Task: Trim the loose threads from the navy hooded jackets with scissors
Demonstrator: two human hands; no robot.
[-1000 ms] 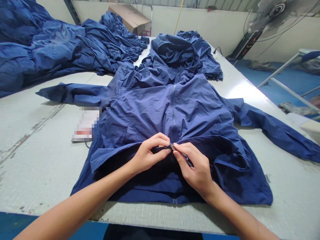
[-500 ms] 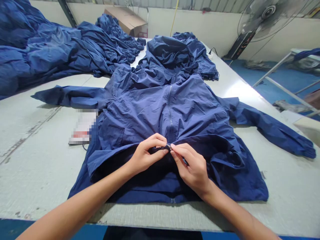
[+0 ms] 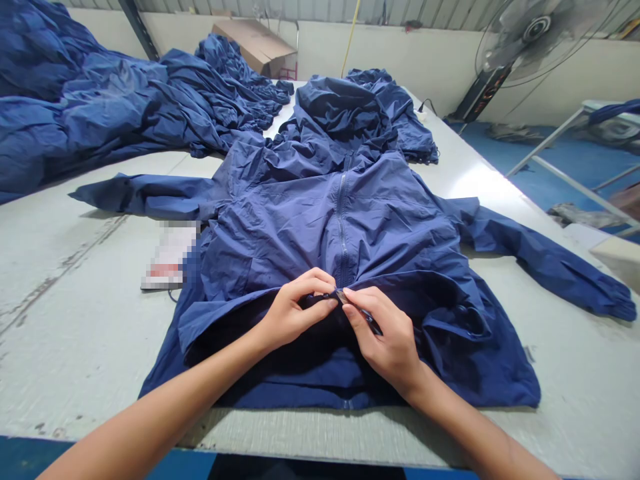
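Observation:
A navy hooded jacket [image 3: 285, 227] lies face up on the table, its zip [image 3: 343, 220] running down the middle. At the zip's lower end my left hand [image 3: 295, 303] pinches the front hem, which is lifted off the back panel. My right hand [image 3: 385, 327] is closed on what look like small thread snips [image 3: 342, 297]. Their silvery tip points at the hem by my left fingertips, and a dark handle part shows under my palm. The rest of the tool is hidden by my fingers.
A pale tag [image 3: 173, 250] lies by the jacket's left side. More navy garments are heaped [image 3: 125, 100] on the back left of the table [image 3: 65, 347]. Behind stand a cardboard box [image 3: 255, 43] and a fan [image 3: 535, 30]; a metal frame [image 3: 550, 143] is at right.
More of the silvery tip now shows between my hands, and the dark handle is more visible below my right palm. The view has shifted slightly; the jacket lies as before.

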